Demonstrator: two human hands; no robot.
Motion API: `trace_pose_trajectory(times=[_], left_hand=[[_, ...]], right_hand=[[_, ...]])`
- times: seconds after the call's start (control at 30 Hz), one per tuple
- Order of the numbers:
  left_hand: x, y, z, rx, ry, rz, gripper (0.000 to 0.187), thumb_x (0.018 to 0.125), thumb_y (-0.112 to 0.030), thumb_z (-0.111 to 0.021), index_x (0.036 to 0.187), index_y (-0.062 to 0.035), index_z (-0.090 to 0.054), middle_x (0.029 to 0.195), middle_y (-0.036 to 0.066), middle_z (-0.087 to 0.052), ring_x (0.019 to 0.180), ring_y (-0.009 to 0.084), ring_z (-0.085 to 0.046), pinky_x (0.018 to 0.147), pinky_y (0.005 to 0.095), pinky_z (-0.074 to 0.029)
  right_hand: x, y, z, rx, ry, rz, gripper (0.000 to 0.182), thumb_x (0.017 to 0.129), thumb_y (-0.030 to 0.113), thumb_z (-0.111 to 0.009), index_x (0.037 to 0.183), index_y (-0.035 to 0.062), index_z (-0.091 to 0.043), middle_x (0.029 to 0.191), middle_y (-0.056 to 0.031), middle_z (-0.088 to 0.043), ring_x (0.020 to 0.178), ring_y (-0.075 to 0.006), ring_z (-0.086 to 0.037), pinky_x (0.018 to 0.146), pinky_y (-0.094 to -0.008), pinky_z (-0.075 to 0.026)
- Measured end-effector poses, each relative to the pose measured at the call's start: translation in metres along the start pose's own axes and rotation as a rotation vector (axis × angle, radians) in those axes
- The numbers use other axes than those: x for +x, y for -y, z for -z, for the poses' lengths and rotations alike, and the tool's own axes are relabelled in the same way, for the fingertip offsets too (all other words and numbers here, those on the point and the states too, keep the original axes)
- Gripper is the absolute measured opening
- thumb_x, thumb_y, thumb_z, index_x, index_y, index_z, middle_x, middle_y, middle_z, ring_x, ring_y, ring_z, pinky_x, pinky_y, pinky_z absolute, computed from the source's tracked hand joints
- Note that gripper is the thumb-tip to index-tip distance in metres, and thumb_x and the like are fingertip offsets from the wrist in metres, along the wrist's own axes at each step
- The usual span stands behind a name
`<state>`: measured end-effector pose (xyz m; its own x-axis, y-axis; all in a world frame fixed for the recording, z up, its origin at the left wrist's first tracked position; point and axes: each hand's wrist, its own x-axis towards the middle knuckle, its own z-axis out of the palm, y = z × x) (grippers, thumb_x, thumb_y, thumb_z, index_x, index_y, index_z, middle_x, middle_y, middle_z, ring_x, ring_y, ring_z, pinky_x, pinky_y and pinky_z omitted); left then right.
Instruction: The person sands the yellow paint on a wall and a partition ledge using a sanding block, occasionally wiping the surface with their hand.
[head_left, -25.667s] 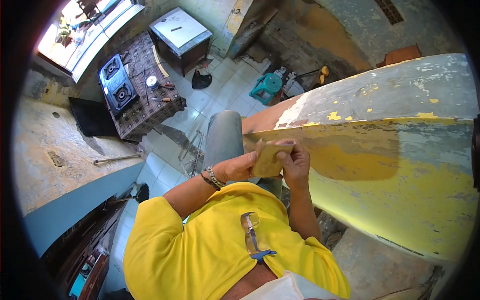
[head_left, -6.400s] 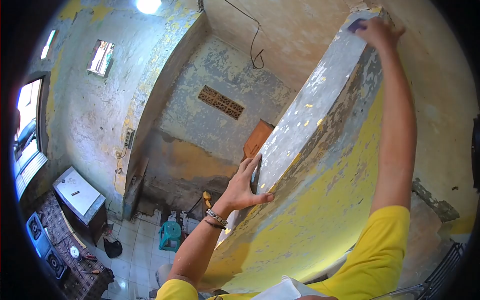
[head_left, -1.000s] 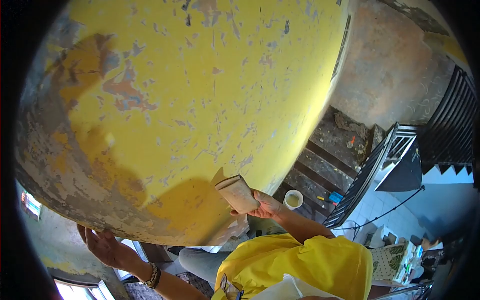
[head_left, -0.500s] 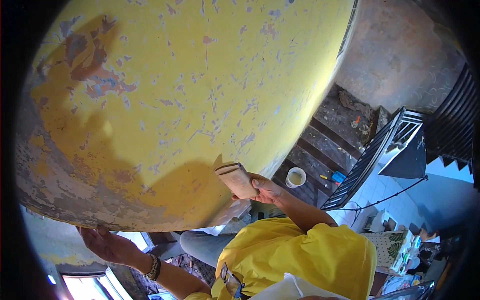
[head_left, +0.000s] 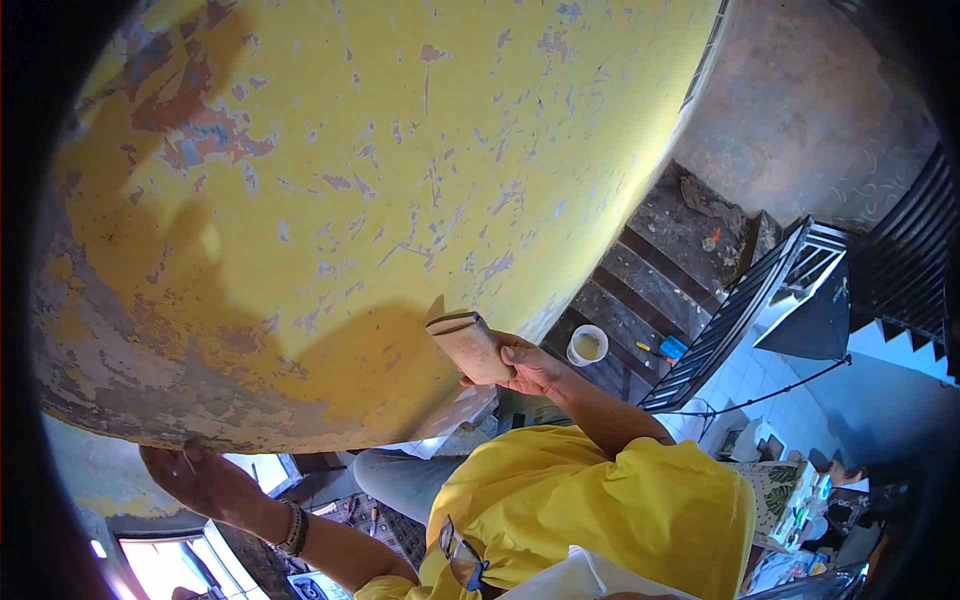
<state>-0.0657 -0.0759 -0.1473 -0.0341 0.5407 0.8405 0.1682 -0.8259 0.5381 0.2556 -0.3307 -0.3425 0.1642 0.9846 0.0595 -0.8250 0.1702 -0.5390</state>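
Note:
My right hand (head_left: 530,366) is closed around a tan sanding block (head_left: 472,347), which looks like paper wrapped about a flat core. The block is tilted, with its darker end close to the curved yellow wall (head_left: 400,200), and its shadow falls on the paint. Patches of the wall are chipped to grey and reddish brown. My left hand (head_left: 215,487), with a bracelet (head_left: 292,528) at the wrist, is at the wall's lower edge with its fingers curled. A small pale sliver shows by those fingers; I cannot make out what it is.
A white bucket (head_left: 587,345) with pale contents stands on the dark steps (head_left: 640,275). Near it lies a blue tool with a yellow handle (head_left: 672,348). A black metal railing (head_left: 730,325) runs beside the steps, and cluttered goods (head_left: 805,510) are at lower right.
The view has shifted slightly. My left hand has moved a little left and up at the wall's edge, its fingers more curled. My right hand keeps hold of the sanding block, slightly higher.

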Motion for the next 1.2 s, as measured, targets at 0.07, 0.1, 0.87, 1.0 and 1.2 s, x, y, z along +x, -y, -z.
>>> trace_pose_trajectory(times=[0.07, 0.1, 0.87, 1.0, 1.2], left_hand=[[0.004, -0.006, 0.001, -0.088, 0.017, 0.034, 0.061, 0.1, -0.028, -0.063, 0.142, 0.009, -0.04, 0.149, 0.023, -0.045, 0.137, 0.0317, -0.046, 0.115, 0.0458, -0.036], [0.003, -0.011, 0.0, -0.117, 0.001, 0.063, 0.06, 0.1, -0.026, -0.064, 0.142, 0.009, -0.04, 0.15, 0.023, -0.045, 0.138, 0.0311, -0.045, 0.115, 0.0457, -0.034], [-0.024, -0.025, -0.032, -0.118, -0.074, 0.038, 0.068, 0.103, -0.03, -0.059, 0.151, 0.011, -0.032, 0.154, 0.021, -0.042, 0.138, 0.0263, -0.042, 0.116, 0.042, -0.031], [-0.045, -0.008, -0.033, -0.248, -0.037, 0.166, 0.067, 0.106, -0.034, -0.053, 0.152, 0.0084, -0.031, 0.153, 0.02, -0.04, 0.137, 0.027, -0.043, 0.114, 0.0404, -0.033], [-0.1, 0.026, -0.034, -0.256, 0.117, 0.299, 0.066, 0.107, -0.04, -0.048, 0.152, 0.0054, -0.033, 0.153, 0.018, -0.038, 0.134, 0.0246, -0.044, 0.111, 0.0384, -0.037]], right_hand=[[0.0, 0.0, 0.001, 0.001, 0.0, -0.005, 0.098, 0.082, 0.039, -0.084, 0.154, -0.0005, -0.031, 0.147, -0.0133, -0.048, 0.133, -0.0251, -0.051, 0.112, -0.0479, -0.045], [0.001, 0.0, 0.001, -0.001, 0.007, -0.007, 0.098, 0.082, 0.039, -0.084, 0.154, -0.0004, -0.031, 0.147, -0.0132, -0.048, 0.133, -0.025, -0.051, 0.112, -0.048, -0.045], [0.002, -0.007, -0.01, 0.126, 0.107, -0.023, 0.092, 0.089, 0.05, -0.073, 0.152, -0.0007, -0.03, 0.145, -0.0205, -0.049, 0.13, -0.0343, -0.054, 0.111, -0.0532, -0.045], [0.009, -0.008, -0.023, 0.083, 0.121, 0.006, 0.092, 0.088, 0.054, -0.072, 0.151, -0.0005, -0.031, 0.139, -0.0216, -0.054, 0.128, -0.0336, -0.057, 0.108, -0.0504, -0.05], [0.007, -0.012, -0.017, 0.093, 0.124, -0.041, 0.091, 0.09, 0.052, -0.071, 0.152, -0.0016, -0.031, 0.141, -0.0227, -0.052, 0.129, -0.0346, -0.056, 0.109, -0.0511, -0.049]])
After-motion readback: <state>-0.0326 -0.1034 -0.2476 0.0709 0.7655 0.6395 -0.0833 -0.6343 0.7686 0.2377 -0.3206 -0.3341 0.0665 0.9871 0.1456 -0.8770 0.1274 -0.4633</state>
